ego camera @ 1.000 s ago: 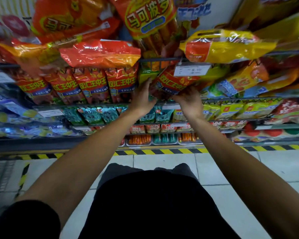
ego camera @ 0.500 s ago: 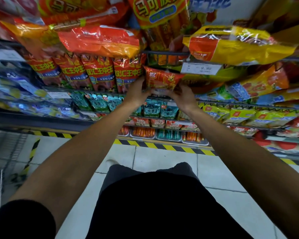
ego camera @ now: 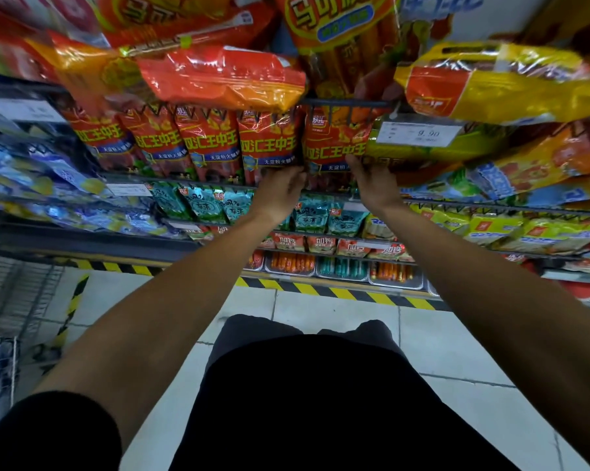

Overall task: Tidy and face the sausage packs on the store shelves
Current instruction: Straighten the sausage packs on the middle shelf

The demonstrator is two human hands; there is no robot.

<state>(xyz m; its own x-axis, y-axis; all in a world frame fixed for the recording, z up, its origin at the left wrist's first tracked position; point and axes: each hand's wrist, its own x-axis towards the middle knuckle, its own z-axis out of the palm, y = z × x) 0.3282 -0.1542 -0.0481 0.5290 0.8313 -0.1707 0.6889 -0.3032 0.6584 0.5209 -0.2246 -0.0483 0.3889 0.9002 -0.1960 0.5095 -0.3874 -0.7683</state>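
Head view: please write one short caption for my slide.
Left hand and right hand hold the upright red plastic sausage pack at the right end of its shelf row.

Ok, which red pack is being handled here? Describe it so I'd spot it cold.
Find the white price tag reading 9.90 at a shelf edge. Just left of it stands a row of upright red sausage packs; take the rightmost pack. Unlike its neighbours, it is flanked at the bottom by the left hand and the right hand.
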